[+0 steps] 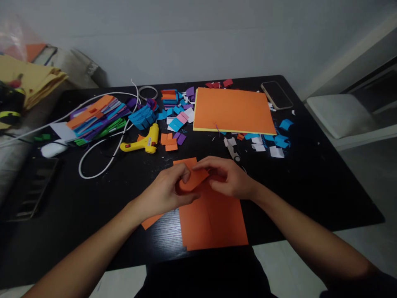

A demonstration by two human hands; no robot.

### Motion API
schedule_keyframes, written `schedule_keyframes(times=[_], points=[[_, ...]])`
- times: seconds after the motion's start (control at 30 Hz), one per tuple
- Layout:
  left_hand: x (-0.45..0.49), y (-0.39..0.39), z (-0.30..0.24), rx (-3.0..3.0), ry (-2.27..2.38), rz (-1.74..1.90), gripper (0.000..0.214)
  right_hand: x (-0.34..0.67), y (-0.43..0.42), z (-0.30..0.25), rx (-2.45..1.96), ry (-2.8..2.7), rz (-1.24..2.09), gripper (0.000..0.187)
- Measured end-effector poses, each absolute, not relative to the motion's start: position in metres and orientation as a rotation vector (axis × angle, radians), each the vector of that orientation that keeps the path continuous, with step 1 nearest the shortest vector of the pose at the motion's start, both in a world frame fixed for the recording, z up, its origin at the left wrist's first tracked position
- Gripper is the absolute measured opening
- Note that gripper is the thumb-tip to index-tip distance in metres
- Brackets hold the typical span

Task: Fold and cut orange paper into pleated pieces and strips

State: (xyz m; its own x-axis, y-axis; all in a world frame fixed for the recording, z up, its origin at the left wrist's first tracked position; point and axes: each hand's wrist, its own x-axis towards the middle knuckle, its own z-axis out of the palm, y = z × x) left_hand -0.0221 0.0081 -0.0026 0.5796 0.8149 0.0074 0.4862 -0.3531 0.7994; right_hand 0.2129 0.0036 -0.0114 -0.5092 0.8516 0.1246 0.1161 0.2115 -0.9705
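My left hand (169, 188) curls its thumb and fingers around an orange piece of paper (194, 179), raised over the table. From the other side my right hand (228, 178) pinches the right edge of that piece. Beneath both hands lies an orange sheet (214, 223) with a faint crease down its middle. Another orange strip (151, 221) shows partly under my left wrist. Some fingertips are hidden behind the paper.
A yellow glue gun (144, 142) lies left of my hands, near a looped white cable (102, 176). Behind is a stack of orange sheets (232, 109). Scissors (233, 152), coloured paper scraps (178, 122), a phone (277, 95) and a white mouse (53, 149) are around.
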Motion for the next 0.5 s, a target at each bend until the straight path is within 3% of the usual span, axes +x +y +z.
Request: schedule_keyframes(times=[0.5], points=[[-0.0284, 0.01, 0.0024, 1.948, 0.982, 0.503, 0.015, 0.2144, 0.0045, -0.0096, -0.966, -1.783, 1.347, 0.032]])
